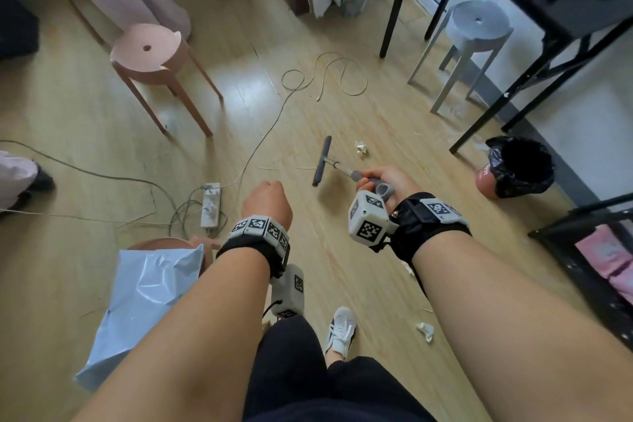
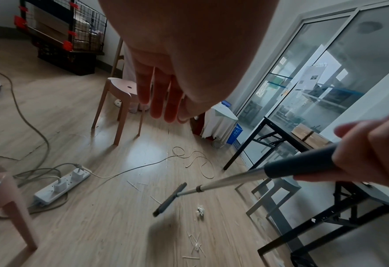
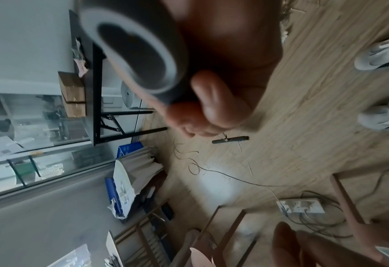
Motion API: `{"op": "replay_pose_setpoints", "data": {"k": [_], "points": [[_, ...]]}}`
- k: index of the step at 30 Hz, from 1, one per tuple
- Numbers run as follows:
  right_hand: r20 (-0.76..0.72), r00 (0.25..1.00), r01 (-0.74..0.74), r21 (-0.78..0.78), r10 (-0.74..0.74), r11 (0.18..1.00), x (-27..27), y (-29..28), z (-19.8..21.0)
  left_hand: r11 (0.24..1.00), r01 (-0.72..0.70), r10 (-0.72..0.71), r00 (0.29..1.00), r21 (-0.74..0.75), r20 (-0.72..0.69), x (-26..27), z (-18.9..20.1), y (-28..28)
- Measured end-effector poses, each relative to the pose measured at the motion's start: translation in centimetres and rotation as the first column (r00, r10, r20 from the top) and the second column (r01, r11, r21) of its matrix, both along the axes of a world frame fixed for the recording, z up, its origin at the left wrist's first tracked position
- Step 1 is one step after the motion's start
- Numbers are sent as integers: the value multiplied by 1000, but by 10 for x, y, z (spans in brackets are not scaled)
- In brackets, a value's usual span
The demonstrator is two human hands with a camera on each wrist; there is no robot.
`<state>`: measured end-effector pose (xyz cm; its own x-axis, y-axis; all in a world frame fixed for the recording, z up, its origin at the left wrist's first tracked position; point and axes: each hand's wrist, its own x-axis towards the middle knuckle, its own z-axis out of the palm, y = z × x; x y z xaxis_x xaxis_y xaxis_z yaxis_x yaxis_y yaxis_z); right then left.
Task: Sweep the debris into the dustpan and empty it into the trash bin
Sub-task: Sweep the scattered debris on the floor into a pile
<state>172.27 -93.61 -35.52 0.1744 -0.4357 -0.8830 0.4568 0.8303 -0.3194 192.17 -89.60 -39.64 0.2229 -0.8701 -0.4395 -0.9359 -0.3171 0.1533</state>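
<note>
My right hand (image 1: 380,181) grips the dark grip of a telescopic broom (image 2: 303,165), whose metal shaft slopes down to the floor. The narrow dark broom head (image 1: 322,160) lies just left of a crumpled paper scrap (image 1: 362,148). Thin sticks (image 1: 305,168) are scattered on the wood floor beside it. Another paper scrap (image 1: 425,331) lies near my right foot. The trash bin (image 1: 520,168), lined with a black bag, stands at the right by the wall. My left hand (image 1: 267,202) hangs empty with relaxed fingers (image 2: 163,101). I see no dustpan.
A pink stool (image 1: 150,51) stands at the left and a grey stool (image 1: 476,24) at the right under a black table (image 1: 394,10). A power strip (image 1: 210,204) and loose cables (image 1: 325,75) cross the floor. A blue plastic bag (image 1: 144,301) lies beside my left forearm.
</note>
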Motion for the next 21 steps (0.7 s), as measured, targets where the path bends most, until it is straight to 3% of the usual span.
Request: {"op": "replay_pose_setpoints", "data": {"k": [6, 12, 16, 21], "points": [[107, 991, -83, 30, 79, 996, 72, -28, -9, 999, -43, 43, 999, 12, 0, 50, -7, -15], [172, 983, -85, 70, 72, 994, 139, -53, -25, 1000, 0, -1, 999, 13, 41, 98, -13, -36], [89, 995, -53, 66, 47, 996, 149, -67, -30, 999, 23, -25, 997, 42, 68, 125, -18, -54], [-105, 992, -65, 6, 65, 998, 121, -74, -29, 997, 35, -38, 998, 65, 58, 128, -20, -69]]}}
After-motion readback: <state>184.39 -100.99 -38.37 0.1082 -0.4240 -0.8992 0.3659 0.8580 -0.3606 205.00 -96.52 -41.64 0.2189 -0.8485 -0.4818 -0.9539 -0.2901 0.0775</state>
